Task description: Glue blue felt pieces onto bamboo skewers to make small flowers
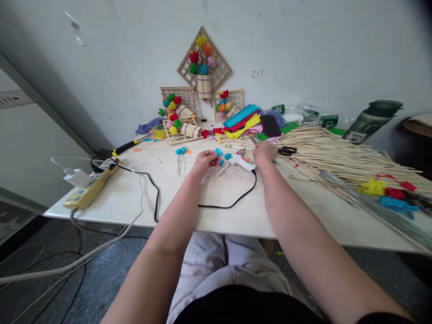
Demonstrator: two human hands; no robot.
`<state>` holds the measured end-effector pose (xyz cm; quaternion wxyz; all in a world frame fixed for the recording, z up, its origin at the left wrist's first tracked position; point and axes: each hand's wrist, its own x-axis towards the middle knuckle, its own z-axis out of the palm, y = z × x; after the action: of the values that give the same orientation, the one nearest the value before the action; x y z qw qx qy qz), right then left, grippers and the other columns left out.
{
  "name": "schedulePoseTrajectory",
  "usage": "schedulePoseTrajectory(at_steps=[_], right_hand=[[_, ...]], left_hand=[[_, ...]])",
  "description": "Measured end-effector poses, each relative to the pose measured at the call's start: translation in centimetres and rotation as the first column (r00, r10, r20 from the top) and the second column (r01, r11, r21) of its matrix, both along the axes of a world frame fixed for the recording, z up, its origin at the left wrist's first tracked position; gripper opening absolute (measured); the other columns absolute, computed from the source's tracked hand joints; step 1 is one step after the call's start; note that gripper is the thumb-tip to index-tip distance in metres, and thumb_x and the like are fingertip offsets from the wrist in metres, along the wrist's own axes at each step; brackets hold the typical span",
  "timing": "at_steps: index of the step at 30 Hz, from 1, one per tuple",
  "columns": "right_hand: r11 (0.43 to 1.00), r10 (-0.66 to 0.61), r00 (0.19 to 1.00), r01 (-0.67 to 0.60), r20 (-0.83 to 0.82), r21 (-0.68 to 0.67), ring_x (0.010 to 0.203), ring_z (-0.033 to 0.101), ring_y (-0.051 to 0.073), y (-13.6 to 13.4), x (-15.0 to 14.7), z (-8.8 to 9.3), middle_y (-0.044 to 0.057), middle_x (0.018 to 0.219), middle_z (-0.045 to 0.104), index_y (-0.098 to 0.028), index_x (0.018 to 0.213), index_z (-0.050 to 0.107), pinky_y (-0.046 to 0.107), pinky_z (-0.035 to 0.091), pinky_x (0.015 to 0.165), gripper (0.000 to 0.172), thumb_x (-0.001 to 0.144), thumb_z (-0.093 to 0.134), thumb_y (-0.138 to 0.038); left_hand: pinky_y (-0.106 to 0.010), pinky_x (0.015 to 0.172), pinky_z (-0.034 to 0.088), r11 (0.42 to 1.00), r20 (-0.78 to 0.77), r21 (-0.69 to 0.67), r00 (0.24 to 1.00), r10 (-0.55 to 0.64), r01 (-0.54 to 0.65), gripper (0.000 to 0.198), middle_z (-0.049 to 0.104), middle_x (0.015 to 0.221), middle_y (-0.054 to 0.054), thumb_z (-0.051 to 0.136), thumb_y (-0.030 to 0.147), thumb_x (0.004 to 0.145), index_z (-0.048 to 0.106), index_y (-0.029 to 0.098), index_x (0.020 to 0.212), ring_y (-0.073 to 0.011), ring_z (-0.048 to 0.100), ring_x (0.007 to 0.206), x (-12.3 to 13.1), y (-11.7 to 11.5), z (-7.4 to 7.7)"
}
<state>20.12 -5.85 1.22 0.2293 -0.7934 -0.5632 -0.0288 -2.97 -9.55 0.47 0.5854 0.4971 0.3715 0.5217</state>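
Pinched between the thumb and finger of my left hand (205,163) is a small blue disc (218,152); another bit of blue shows below the fingertips. Just right of it, a white hot glue gun (241,163) lies on the table, with a loose blue disc (228,156) by its nozzle end. My right hand (264,153) is past the glue gun, near the black scissors (287,151) and the wooden sticks. Its fingertips point away from me, and I cannot make out whether they grip anything. Several wire stems topped with blue discs (181,151) lie left of my left hand.
Wooden sticks (324,153) cover the right side. Colored felt strips (241,120) and a phone (270,125) lie at the back. Lattice panels with flowers (204,58) lean on the wall. A power strip (91,184) sits left; the glue gun's cord (232,205) crosses the front.
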Motion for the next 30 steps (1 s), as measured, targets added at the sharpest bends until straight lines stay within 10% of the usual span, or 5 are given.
schedulePoseTrajectory(at_steps=[20, 30], right_hand=[[0.998, -0.067, 0.996, 0.067, 0.065, -0.001, 0.108, 0.053, 0.029, 1.8, 1.0, -2.8, 0.022, 0.111, 0.062, -0.005, 0.101, 0.067, 0.041, 0.033, 0.09, 0.035, 0.084, 0.037, -0.008], [0.978, 0.037, 0.995, -0.017, -0.092, 0.209, 0.094, 0.059, 0.026, 1.3, 0.2, -0.3, 0.015, 0.096, 0.067, -0.014, 0.096, 0.067, 0.036, 0.04, 0.08, 0.027, 0.086, 0.043, -0.021]], left_hand=[[-0.024, 0.056, 0.047, 1.0, 0.009, 0.006, 1.0, 0.014, -0.014, 0.036, 0.065, 0.065, -0.003, 0.078, 0.037, 0.056, 0.057, 0.013, 0.072, -0.0099, 0.058, 0.054, -0.2, 0.3, -0.4], [-0.022, 0.055, 0.047, 0.998, 0.094, 0.039, 0.995, 0.036, -0.04, 0.038, 0.066, 0.068, -0.002, 0.079, 0.038, 0.056, 0.058, 0.014, 0.076, -0.0081, 0.057, 0.053, -0.3, 0.0, -0.1]])
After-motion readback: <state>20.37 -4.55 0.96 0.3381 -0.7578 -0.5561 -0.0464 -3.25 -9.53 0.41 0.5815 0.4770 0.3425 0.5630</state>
